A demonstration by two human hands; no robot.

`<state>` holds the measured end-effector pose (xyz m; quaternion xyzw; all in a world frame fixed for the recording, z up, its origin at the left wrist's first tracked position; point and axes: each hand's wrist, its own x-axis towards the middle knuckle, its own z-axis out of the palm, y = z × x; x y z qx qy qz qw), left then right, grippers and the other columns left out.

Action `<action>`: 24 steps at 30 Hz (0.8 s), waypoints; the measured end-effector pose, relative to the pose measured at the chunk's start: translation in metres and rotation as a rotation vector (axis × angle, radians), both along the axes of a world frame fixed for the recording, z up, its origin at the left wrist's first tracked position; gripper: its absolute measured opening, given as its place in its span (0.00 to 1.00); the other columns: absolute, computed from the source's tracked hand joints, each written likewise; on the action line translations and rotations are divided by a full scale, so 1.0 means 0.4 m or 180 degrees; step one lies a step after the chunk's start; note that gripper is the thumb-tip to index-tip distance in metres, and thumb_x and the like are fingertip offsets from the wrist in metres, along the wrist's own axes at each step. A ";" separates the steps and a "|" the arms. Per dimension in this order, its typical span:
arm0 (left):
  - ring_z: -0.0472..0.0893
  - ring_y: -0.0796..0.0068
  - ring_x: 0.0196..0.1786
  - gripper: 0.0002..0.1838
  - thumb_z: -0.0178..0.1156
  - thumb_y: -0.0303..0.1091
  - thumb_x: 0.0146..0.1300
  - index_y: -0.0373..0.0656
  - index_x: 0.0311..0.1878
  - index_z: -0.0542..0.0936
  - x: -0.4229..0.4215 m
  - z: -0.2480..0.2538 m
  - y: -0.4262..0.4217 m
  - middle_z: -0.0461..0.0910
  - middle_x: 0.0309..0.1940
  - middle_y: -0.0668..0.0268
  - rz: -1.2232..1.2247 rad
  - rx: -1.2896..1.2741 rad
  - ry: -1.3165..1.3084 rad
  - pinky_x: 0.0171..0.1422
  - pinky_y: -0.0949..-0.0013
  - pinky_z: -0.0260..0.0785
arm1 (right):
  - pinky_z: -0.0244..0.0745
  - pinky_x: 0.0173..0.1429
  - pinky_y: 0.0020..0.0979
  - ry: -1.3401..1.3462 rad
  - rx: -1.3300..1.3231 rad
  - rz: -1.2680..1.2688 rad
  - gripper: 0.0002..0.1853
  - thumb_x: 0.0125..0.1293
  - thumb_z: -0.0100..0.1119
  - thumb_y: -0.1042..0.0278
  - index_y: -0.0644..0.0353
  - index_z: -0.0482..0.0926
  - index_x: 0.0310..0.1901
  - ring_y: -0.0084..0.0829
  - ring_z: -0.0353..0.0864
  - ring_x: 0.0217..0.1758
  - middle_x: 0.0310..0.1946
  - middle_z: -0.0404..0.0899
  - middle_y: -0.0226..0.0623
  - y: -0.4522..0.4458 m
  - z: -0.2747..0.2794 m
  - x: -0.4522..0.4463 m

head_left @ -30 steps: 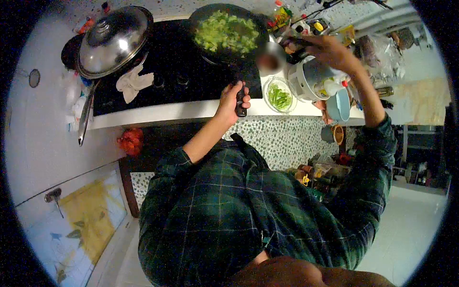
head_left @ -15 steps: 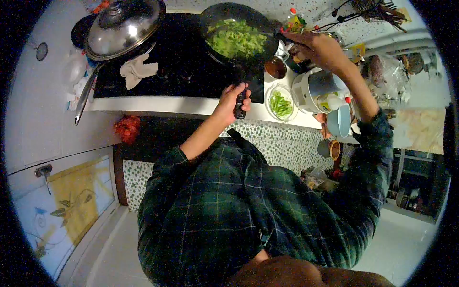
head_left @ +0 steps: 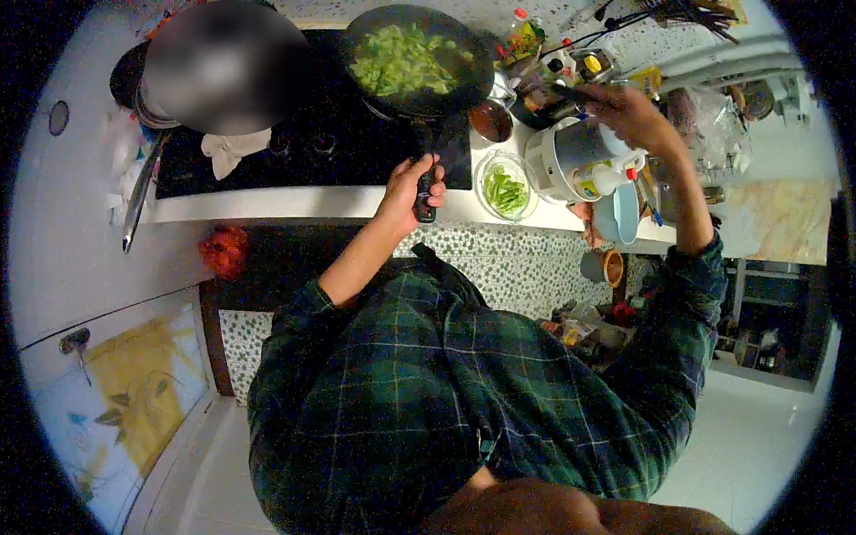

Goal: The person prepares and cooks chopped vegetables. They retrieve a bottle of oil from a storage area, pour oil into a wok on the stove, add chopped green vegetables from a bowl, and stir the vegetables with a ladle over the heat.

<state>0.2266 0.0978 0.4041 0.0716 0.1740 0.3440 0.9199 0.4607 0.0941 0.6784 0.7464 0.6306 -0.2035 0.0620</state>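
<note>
My left hand (head_left: 412,196) is wrapped around the black handle (head_left: 426,212) of a dark wok (head_left: 464,100) on the cooktop. Chopped green vegetables (head_left: 406,58) fill the wok's left and middle. Over the counter on the right, my right hand (head_left: 633,118) is closed around a dark, long object (head_left: 575,94), too blurred to name. Just below that hand are a white pot-like container (head_left: 544,160) and a bottle with a red cap (head_left: 602,181). A glass bowl (head_left: 483,198) with sliced green vegetables stands on the counter's front edge, right of my left hand.
A lidded pan, its lid (head_left: 223,67) blurred, sits at the left with its handle (head_left: 138,201) jutting past the counter edge. Beside it lies a pale cloth (head_left: 234,150). Several bottles (head_left: 524,36) crowd the back right, near a bowl of brown liquid (head_left: 490,122) and a blue container (head_left: 617,218).
My right hand has moved right and down, away from the wok side, with the dark object in it. The view has shifted slightly; my left hand keeps its grip on the wok handle.
</note>
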 end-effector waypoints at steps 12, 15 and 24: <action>0.68 0.77 0.19 0.07 0.53 0.35 0.63 0.43 0.38 0.69 0.007 -0.003 0.002 0.70 0.25 0.66 0.0025 -0.0145 -0.0029 0.19 0.74 0.59 | 0.49 0.15 0.18 0.2550 0.0108 -0.0573 0.19 0.64 0.54 0.62 0.57 0.71 0.55 0.13 0.55 0.15 0.19 0.64 0.19 0.150 -0.245 0.195; 0.68 0.77 0.21 0.09 0.55 0.37 0.61 0.43 0.40 0.71 0.015 -0.018 0.000 0.72 0.26 0.67 0.0010 -0.0077 -0.0135 0.19 0.75 0.58 | 0.51 0.16 0.18 0.1871 0.0240 -0.0153 0.19 0.64 0.53 0.63 0.56 0.71 0.57 0.12 0.57 0.15 0.19 0.64 0.19 0.150 -0.134 0.203; 0.68 0.76 0.20 0.08 0.52 0.35 0.63 0.42 0.40 0.68 0.007 -0.002 -0.002 0.70 0.25 0.65 0.0007 -0.0039 0.0087 0.19 0.74 0.59 | 0.69 0.30 0.26 0.0586 0.0881 0.1710 0.20 0.63 0.54 0.64 0.46 0.71 0.57 0.21 0.73 0.26 0.26 0.78 0.34 0.365 -0.220 0.101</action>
